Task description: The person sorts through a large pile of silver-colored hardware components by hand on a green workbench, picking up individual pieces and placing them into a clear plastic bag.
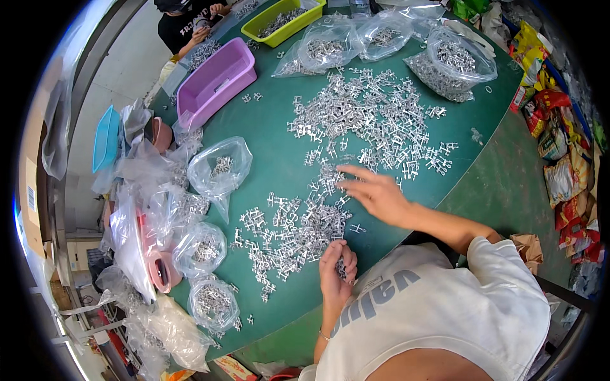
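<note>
Small silvery H-shaped metal clips lie in two piles, a larger far pile and a nearer pile. My left hand is curled closed at the nearer pile's front edge, cupping several of these clips against the palm. To its upper right, my right hand reaches over the strip of clips between the two piles. Its fingers are stretched out and apart, touching or just above the clips; nothing shows held in them.
Clear plastic bags of clips stand along the green table's left side, like this bag, and at its far edge. Beyond are a purple bin and a yellow-green bin. Another person works at the far left. Colourful packages line the right.
</note>
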### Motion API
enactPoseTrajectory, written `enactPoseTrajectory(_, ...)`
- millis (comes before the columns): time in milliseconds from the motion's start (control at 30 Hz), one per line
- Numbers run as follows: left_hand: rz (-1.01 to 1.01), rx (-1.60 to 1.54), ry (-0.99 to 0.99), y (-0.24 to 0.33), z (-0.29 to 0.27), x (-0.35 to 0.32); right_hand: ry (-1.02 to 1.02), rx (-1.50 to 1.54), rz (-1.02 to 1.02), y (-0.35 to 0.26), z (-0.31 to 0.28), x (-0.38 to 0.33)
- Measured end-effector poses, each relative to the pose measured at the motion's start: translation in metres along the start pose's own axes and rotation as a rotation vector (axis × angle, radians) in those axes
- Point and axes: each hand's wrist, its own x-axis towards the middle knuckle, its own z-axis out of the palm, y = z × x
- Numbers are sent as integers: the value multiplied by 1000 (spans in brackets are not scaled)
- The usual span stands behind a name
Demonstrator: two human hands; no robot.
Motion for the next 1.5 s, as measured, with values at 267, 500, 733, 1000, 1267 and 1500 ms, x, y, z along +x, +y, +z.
enactPoseTrajectory(267,-16,0,-5,-5,6,3,182,1782,987,40,-55,8)
enactPoseTrajectory(500,-23,-26,-33,-9,2,6,209,1787,973,40,-62,0)
enactPoseTrajectory(733,-20,18,-7,-10,6,5,60,1720,755,42,-66,-4)
enactPoseTrajectory(1000,-24,21,-16,-12,6,5,-165,1652,513,31,-67,-4)
enactPoseTrajectory(1267,-131,15,-4,-12,15,9,-277,1229,434,15,-62,-8)
enactPoseTrajectory(1500,-108,36,-3,-12,12,6,-288,891,542,-2,-56,-12)
